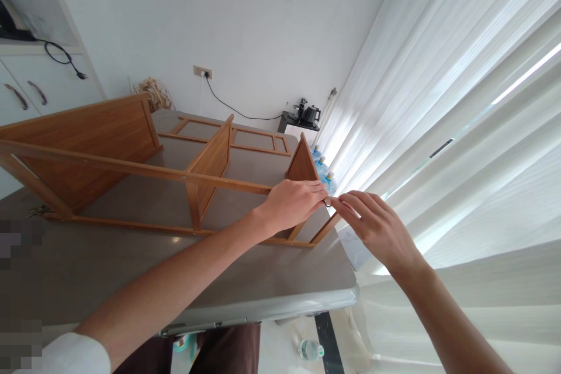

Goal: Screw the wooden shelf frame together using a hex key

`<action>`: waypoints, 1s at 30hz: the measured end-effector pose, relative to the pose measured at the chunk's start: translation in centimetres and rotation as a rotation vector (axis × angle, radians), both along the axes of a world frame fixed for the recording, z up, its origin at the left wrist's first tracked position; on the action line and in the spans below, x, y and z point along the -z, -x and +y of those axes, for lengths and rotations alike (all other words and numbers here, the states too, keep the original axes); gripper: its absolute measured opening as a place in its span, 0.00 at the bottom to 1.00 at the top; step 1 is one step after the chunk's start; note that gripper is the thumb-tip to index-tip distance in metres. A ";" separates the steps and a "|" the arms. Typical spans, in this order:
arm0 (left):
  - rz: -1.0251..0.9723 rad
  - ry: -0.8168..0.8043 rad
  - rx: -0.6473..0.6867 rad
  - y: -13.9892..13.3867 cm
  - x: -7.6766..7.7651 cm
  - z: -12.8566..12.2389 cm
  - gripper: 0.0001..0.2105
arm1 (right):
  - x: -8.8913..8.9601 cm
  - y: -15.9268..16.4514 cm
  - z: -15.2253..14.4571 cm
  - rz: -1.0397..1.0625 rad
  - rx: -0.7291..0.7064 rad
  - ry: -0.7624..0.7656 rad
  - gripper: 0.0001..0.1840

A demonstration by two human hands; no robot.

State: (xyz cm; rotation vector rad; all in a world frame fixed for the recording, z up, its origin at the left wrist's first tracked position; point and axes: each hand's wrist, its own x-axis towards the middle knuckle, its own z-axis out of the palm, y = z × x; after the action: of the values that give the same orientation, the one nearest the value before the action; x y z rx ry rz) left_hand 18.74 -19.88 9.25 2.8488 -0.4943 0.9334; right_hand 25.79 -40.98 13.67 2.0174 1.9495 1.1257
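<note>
Left hand (295,201): center of the frame, fingers together, laid over the right end of the wooden frame's (135,168) upper front rail. Thumb side hidden, so can't tell if I'm clamped or just resting there. Right hand (372,228): right of center, thumb and index pinched together on a small dark bent piece (327,204) at the rail end, other fingers curled close by. Piece is mostly covered by my fingertips; can't tell what it is, or whether my left fingertips touch it too.

Wooden frame lies across the gray table (245,277), left edge to center. Three panels stand up from it: left panel (87,152), middle panel (214,163), right panel (302,160). Right one is just behind my left fingers.

In the way: my left hand and forearm block part of the lower front rail and the lower part of the right end.

Around: slatted wooden piece (258,140) flat on the table behind the frame. Dried stalks (153,93) beyond the table's far left corner. Black kettle (312,114) on a small stand (293,127), upper center right, with big water bottles (322,169) nearer. White curtain (451,87) fills the right side, behind my right hand. Clear bottle (310,350) on its side on the floor, bottom center.
</note>
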 end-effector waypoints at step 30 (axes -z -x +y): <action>-0.009 0.034 0.020 -0.3 0.4 0.0 0.13 | 3.9 1.1 -0.5 0.147 0.146 -0.235 0.25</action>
State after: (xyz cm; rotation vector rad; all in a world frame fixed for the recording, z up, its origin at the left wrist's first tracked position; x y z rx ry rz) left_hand 19.07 -19.85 8.82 2.8054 -0.5017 0.9432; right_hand 24.69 -41.49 9.79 2.3828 1.7668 1.2553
